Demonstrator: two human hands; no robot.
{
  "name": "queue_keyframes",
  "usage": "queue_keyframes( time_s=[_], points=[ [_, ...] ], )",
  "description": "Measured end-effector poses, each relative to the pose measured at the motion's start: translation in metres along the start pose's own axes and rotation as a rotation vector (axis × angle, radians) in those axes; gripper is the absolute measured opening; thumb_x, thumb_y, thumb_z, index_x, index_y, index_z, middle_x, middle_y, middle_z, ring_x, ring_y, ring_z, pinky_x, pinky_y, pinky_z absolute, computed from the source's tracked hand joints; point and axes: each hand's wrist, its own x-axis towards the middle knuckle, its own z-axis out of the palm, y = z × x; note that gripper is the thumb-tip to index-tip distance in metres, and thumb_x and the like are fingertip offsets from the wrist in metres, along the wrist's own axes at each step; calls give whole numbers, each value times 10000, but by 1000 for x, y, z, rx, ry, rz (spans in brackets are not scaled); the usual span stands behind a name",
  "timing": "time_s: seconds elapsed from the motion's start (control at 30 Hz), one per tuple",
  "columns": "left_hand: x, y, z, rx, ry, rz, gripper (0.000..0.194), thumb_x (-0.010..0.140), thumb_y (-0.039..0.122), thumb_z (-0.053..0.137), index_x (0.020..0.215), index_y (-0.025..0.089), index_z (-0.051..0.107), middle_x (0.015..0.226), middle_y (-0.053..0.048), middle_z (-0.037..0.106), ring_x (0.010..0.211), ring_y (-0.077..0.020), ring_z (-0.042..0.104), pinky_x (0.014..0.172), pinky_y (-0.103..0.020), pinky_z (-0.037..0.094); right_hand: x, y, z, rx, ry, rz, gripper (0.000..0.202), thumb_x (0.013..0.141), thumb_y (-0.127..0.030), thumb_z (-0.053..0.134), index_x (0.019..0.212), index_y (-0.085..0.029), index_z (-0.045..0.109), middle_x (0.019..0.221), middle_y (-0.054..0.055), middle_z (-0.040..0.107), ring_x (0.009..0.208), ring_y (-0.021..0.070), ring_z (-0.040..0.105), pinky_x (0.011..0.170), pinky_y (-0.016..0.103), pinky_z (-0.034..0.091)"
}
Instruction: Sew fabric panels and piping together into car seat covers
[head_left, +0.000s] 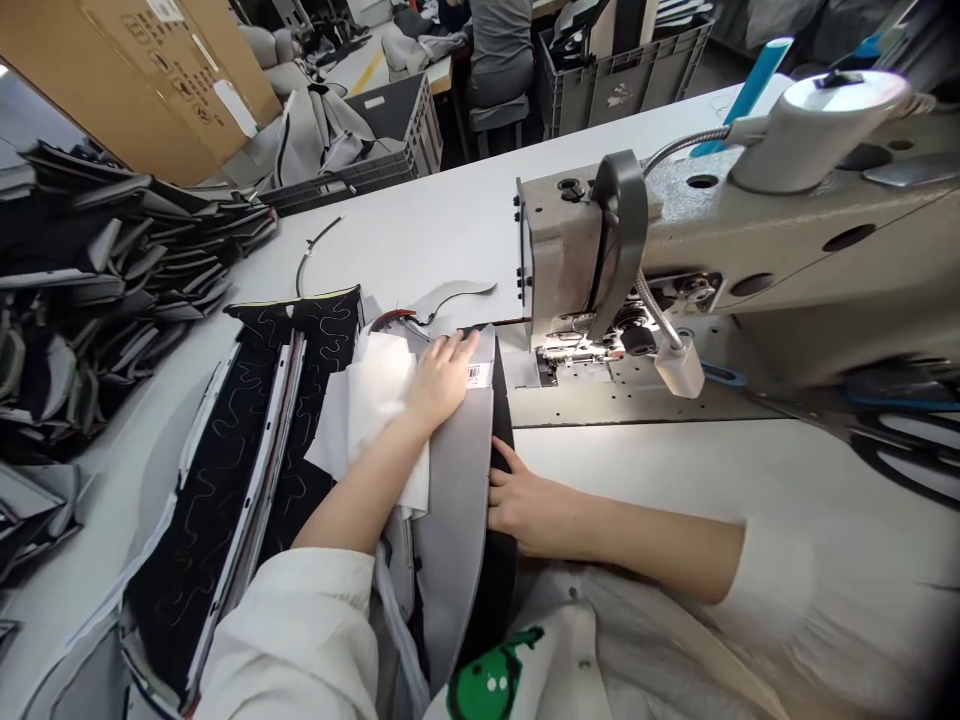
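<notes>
My left hand (444, 380) lies flat with its fingers stretched out on a grey fabric panel (454, 450), beside a small white barcode label (480, 375). My right hand (529, 505) has its fingers curled at the panel's right edge; the fingertips are partly hidden there. Black material (501, 570) shows under that edge. White cloth-like sheets (379, 380) are under and left of my left forearm. Further left stretches a black quilted piece (202, 510) with wavy light stitching and pale strips.
A sewing machine (585, 250) stands at the right, its needle area just beyond the panel. Scissors (911, 455) lie at the far right. Stacked fabric pieces (112, 260) fill the left. Behind are a cardboard box (142, 80), grey crates (630, 85) and a seated person (501, 50).
</notes>
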Motion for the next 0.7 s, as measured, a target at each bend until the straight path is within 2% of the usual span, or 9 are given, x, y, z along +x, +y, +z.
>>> queue_keyframes(
  time_s=[0.07, 0.17, 0.3, 0.37, 0.47, 0.7],
  points=[
    [-3, 1, 1, 54, -30, 84, 466, 920, 226, 341, 1377, 218, 433, 1418, -77, 455, 1254, -272, 412, 1040, -443, 333, -5, -5, 2, 27, -12, -21, 271, 663, -68, 545, 865, -205, 663, 865, 22, 644, 1014, 225, 495, 1089, 649, 2],
    [-4, 8, 2, 63, -28, 57, 458, 939, 330, 334, 1374, 236, 442, 1388, -73, 484, 1192, -284, 436, 959, -434, 383, -11, -5, -1, -18, 1, -26, 291, 697, -110, 561, 960, -198, 651, 965, 58, 637, 1069, 241, 487, 1081, 659, 29],
    [-1, 20, 1, 43, -3, 39, 430, 943, 317, 332, 1319, 221, 517, 1266, -79, 566, 1045, -257, 477, 911, -378, 383, -17, 7, -12, -204, 112, 227, 338, 762, -188, 571, 1095, -151, 614, 1262, 195, 508, 1275, 349, 349, 1018, 717, 124],
    [-3, 30, -2, 47, -8, 53, 412, 932, 281, 345, 1274, 202, 561, 1190, -86, 596, 997, -251, 481, 883, -362, 383, -21, 10, -13, -274, 139, 306, 357, 772, -188, 576, 1122, -129, 609, 1326, 228, 447, 1315, 384, 299, 1009, 699, 197],
    [-12, 51, -6, 59, -32, 64, 391, 904, 262, 392, 1235, 204, 592, 1072, -93, 606, 951, -251, 485, 835, -349, 389, -31, 1, -3, -318, 181, 283, 292, 780, -207, 586, 1047, -107, 649, 1254, 231, 510, 1278, 382, 365, 1028, 635, 269],
    [-34, 96, -10, 55, -106, 97, 474, 903, 353, 421, 1344, 194, 491, 1027, -109, 572, 939, -259, 492, 802, -354, 405, -57, -38, 29, -391, 449, 356, 199, 816, -139, 533, 944, -96, 679, 1121, 209, 611, 1181, 331, 498, 1032, 499, 376]
  ],
)
